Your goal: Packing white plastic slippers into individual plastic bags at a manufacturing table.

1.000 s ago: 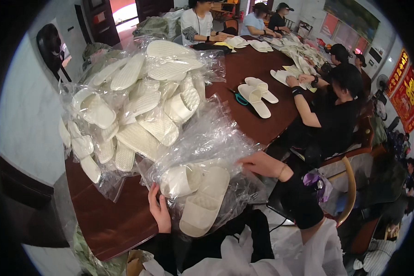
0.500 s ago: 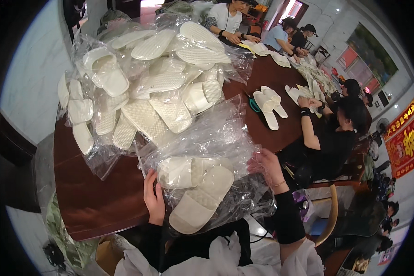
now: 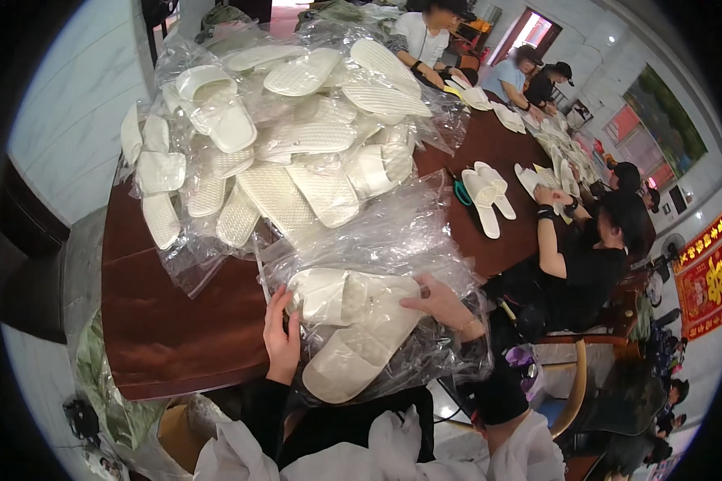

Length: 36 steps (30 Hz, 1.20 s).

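Two cream slippers lie crossed on a clear plastic bag at the near table edge. The rear slipper points its toe left; the front slipper points its toe down and left. Beside the rear slipper's toe is my left hand, open, with its fingers stretched up against the plastic. My right hand has closed on the heel end of the front slipper, thumb on the sole near the edge. From under the slippers, the clear bag spreads away toward the pile.
A high heap of bagged cream slippers covers the table's far left. Another slipper pair lies right of it, beside teal-handled scissors. Co-workers handle slippers along the brown table. A wooden chair stands at right.
My right hand has moved left from the bag's plastic onto the slipper's heel end. My left hand stays beside the rear slipper. The whole view has shifted slightly.
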### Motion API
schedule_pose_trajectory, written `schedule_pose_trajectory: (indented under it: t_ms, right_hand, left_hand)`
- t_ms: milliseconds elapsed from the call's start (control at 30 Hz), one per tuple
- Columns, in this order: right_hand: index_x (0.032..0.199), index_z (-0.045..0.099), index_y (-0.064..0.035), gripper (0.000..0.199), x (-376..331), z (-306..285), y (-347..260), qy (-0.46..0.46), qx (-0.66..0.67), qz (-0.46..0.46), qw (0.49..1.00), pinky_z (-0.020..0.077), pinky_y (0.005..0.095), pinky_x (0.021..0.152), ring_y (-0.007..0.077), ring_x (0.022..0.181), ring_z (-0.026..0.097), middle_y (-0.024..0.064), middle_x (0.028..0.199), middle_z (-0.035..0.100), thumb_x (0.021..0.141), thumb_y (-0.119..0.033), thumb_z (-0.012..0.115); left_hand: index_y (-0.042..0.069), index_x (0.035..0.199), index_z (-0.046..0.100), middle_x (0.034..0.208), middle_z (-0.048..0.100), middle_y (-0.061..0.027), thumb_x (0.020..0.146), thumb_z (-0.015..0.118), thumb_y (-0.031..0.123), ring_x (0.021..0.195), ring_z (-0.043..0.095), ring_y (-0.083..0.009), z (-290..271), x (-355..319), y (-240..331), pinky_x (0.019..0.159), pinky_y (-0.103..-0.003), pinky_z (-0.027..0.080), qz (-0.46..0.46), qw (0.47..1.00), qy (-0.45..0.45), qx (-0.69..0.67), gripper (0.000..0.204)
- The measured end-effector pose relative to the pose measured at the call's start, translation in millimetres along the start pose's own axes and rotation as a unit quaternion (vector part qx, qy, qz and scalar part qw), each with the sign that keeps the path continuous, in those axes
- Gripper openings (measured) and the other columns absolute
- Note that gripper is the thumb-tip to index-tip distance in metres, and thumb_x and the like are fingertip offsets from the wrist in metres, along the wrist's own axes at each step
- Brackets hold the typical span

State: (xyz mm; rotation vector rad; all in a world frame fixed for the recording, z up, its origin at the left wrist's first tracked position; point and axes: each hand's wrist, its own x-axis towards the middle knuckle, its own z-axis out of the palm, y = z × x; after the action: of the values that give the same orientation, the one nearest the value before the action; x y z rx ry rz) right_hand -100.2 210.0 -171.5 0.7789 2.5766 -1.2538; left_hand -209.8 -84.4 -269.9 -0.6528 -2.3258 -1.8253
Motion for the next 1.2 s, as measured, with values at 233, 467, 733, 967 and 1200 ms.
schedule_pose_trajectory:
  t_ms: [233,467,733,967,1200]
  right_hand:
    - [0.127,0.052,0.0001,0.054,9,1,29,0.003,0.275,-0.094,0.957,0.0503,0.0316,0.083,0.0167,0.098,0.061,0.0090,0.108,0.065,0.084,-0.021,0.077]
    - [0.133,0.052,-0.0013,0.044,15,-21,8,-0.028,0.281,-0.055,0.958,0.0461,0.0278,0.090,0.0130,0.104,0.059,0.0055,0.117,0.062,0.093,-0.014,0.064]
    - [0.135,0.050,-0.0031,0.045,19,-19,-4,0.089,0.267,-0.151,0.948,0.0464,0.0262,0.086,0.0124,0.099,0.057,0.0041,0.111,0.062,0.093,-0.014,0.063]
    - [0.132,0.050,0.0031,0.044,19,-55,-3,0.191,0.285,-0.161,0.925,0.0433,0.0291,0.097,0.0160,0.112,0.055,0.0095,0.124,0.058,0.095,-0.017,0.061]
    - [0.132,0.050,0.0014,0.044,28,-61,-5,0.193,0.343,-0.181,0.901,0.0430,0.0279,0.097,0.0150,0.112,0.055,0.0080,0.123,0.059,0.095,-0.020,0.058]
  left_hand:
    - [0.000,0.133,0.052,0.141,0.051,-0.0193,0.095,0.053,0.007,0.131,0.049,-0.0332,-1,3,6,0.110,-0.039,0.036,0.001,1.000,0.013,-0.021,0.039]
    - [0.000,0.136,0.050,0.139,0.052,-0.0190,0.097,0.052,0.008,0.130,0.049,-0.0326,-3,1,-5,0.109,-0.038,0.036,-0.043,0.997,0.011,-0.061,0.040]
    - [0.002,0.126,0.057,0.105,0.059,-0.0120,0.091,0.058,-0.001,0.096,0.057,-0.0240,7,1,-8,0.092,-0.033,0.045,-0.071,0.995,0.052,-0.055,0.034]
    - [0.001,0.123,0.057,0.099,0.057,-0.0114,0.093,0.054,-0.002,0.091,0.056,-0.0231,11,4,-2,0.086,-0.032,0.045,-0.057,0.994,0.095,-0.014,0.030]
    - [0.008,0.145,0.043,0.133,0.049,-0.0159,0.094,0.057,0.010,0.120,0.049,-0.0330,10,7,14,0.103,-0.043,0.038,-0.043,0.997,0.063,0.014,0.053]
